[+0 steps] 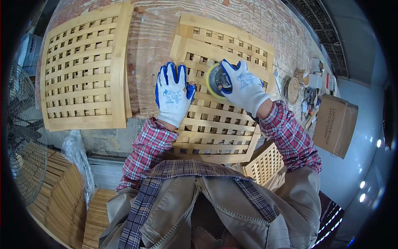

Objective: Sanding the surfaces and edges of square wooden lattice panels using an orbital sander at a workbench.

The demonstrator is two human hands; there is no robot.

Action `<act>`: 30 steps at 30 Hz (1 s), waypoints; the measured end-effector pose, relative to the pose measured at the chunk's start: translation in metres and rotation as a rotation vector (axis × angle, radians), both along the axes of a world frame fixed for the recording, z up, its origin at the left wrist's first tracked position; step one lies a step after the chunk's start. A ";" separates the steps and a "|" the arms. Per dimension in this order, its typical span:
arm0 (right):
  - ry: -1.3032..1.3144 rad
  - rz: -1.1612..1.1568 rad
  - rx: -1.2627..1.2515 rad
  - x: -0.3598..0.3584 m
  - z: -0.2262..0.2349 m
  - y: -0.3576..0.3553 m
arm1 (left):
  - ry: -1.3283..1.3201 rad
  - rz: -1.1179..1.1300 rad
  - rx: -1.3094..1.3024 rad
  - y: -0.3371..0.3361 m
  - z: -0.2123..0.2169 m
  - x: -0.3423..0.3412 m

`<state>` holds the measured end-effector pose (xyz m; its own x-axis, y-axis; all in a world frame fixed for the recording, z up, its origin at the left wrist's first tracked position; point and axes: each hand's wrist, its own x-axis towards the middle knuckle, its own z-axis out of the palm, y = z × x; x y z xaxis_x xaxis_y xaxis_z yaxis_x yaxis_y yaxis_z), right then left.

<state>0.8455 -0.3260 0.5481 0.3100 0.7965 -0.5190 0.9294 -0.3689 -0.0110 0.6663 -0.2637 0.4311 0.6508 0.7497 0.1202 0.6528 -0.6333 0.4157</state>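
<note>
A wooden lattice panel (215, 124) lies in the centre of the frame on a worn reddish workbench (149, 45), with a second panel of the same kind (232, 39) stacked under it and showing above it. On the upper part of the top panel sits a round sander with a yellow pad (215, 79), tilted on its edge against the slats. The right hand (244, 89), in a white glove with blue fingertips, is closed around the sander's body from the right. The left hand (173, 94), gloved the same way, lies flat and spread with fingers extended on the panel's upper left corner, pressing on the frame edge and just beside the sander. Both forearms wear red plaid sleeves.

In the upper left of the frame another lattice panel (83, 70) rests on the bench, well apart from the hands. A wire fan guard (20, 137) fills the left edge, with stacked wooden slats (62, 199) at lower left. A cardboard box (335, 124) stands at the right.
</note>
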 end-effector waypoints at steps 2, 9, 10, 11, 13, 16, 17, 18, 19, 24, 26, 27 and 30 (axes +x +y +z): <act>-0.003 0.013 0.014 0.003 -0.004 -0.004 | -0.010 -0.005 -0.001 0.001 0.001 -0.001; -0.015 0.013 0.000 0.003 -0.003 -0.002 | -0.011 -0.006 -0.012 0.000 0.000 0.000; -0.018 0.012 -0.016 0.001 -0.001 0.000 | -0.014 -0.007 -0.009 0.000 -0.001 0.000; -0.020 0.011 -0.029 -0.002 0.001 0.002 | -0.015 -0.007 -0.004 0.001 -0.001 0.000; -0.022 0.011 -0.043 -0.003 0.002 0.003 | 0.000 -0.011 0.007 0.001 0.001 -0.001; -0.011 -0.006 -0.071 0.002 -0.001 0.000 | 0.029 -0.017 0.029 0.002 0.002 -0.002; -0.012 -0.006 -0.072 0.001 -0.001 0.001 | 0.024 -0.016 0.025 0.002 0.001 -0.002; -0.015 0.005 -0.062 0.000 0.000 0.004 | 0.019 -0.015 0.021 0.003 0.001 -0.002; -0.017 0.015 -0.052 -0.002 0.001 0.007 | 0.015 -0.015 0.017 0.003 0.000 -0.001; -0.003 0.006 -0.093 0.000 0.005 0.007 | 0.010 -0.023 0.007 0.002 0.003 -0.002; -0.010 0.013 -0.073 -0.001 0.004 0.009 | 0.010 -0.024 0.006 0.002 0.002 -0.003; -0.017 0.021 -0.052 -0.001 0.003 0.010 | 0.010 -0.024 0.006 0.003 0.001 -0.003; -0.027 0.024 -0.045 -0.001 0.002 0.009 | 0.008 -0.016 -0.006 0.001 -0.001 -0.003</act>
<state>0.8447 -0.3169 0.5500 0.3054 0.7803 -0.5458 0.9378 -0.3459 0.0303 0.6632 -0.2623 0.4305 0.6633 0.7401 0.1109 0.6461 -0.6412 0.4141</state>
